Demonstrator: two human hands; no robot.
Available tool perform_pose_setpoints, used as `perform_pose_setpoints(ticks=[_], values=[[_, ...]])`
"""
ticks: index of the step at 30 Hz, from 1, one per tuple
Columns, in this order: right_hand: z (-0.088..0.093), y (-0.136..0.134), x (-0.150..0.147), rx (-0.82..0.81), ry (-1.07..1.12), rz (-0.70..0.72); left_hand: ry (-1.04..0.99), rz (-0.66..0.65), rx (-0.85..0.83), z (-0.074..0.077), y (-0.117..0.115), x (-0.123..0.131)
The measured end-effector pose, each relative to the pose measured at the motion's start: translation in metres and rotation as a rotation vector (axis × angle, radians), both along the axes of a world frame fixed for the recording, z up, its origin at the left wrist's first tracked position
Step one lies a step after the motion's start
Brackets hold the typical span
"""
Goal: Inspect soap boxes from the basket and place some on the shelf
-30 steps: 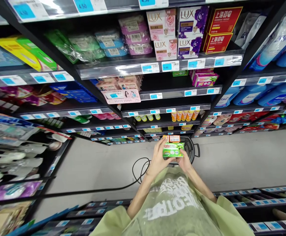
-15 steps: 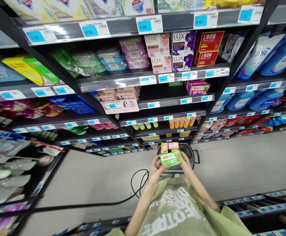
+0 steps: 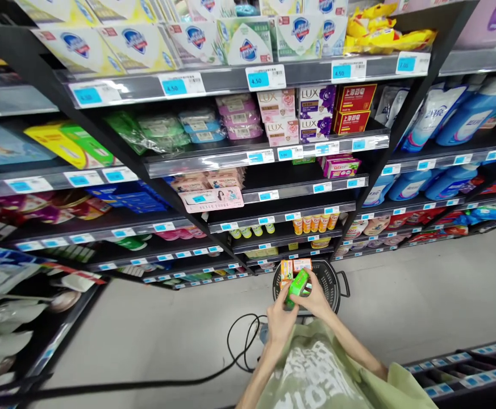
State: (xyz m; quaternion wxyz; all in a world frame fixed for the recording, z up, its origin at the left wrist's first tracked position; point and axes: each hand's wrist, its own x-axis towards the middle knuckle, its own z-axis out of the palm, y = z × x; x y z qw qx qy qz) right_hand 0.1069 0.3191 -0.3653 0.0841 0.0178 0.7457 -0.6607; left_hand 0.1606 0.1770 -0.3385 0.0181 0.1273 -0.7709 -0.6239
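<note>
Gripping one green pack (image 3: 299,282) with both hands, left hand (image 3: 280,319) from its lower left side and right hand (image 3: 317,300) from its right side, with fingers of both closed firmly around it. Holding it slanted, with a green lettered face turned upward, over the black basket (image 3: 329,279). Cannot tell from this angle whether touching anything below. Just beyond the pack, inside the basket, near its far rim: orange-and-white boxes (image 3: 302,264), partly covered by the fingers. Wearing a pale green shirt (image 3: 316,375) with white letters. To the left, on grey floor (image 3: 154,324), a black cable (image 3: 145,386), looped near the basket. Ahead, on dark shelves, orange containers (image 3: 315,223) in a row and, higher, pink-and-purple packs (image 3: 340,167) in a small pile.
</note>
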Motion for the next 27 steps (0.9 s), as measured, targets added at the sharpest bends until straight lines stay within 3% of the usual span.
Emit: perform_pose_setpoints(ticks=[3, 6, 9, 13, 17, 21, 27], values=[[0.007, 0.000, -0.010, -0.035, 0.072, 0.005, 0.088, 0.013, -0.052, 0.009, 0.002, -0.005], [0.026, 0.004, -0.034, -0.007, 0.182, 0.002, 0.143, -0.011, -0.023, 0.020, 0.002, -0.009], [0.063, 0.004, -0.075, 0.001, 0.279, -0.029, 0.166, -0.006, 0.012, 0.022, -0.006, -0.006], [0.127, -0.001, -0.152, 0.039, 0.511, -0.145, 0.114, 0.007, 0.030, 0.011, -0.025, 0.003], [0.173, -0.007, -0.232, 0.217, 0.677, -0.288, 0.030, -0.019, 0.056, 0.002, -0.043, 0.003], [0.192, -0.013, -0.299, 0.436, 0.599, -0.399, -0.025, -0.089, 0.043, 0.001, -0.054, -0.003], [0.202, -0.027, -0.370, 0.529, 0.393, -0.495, -0.007, -0.107, -0.043, -0.001, -0.071, 0.000]])
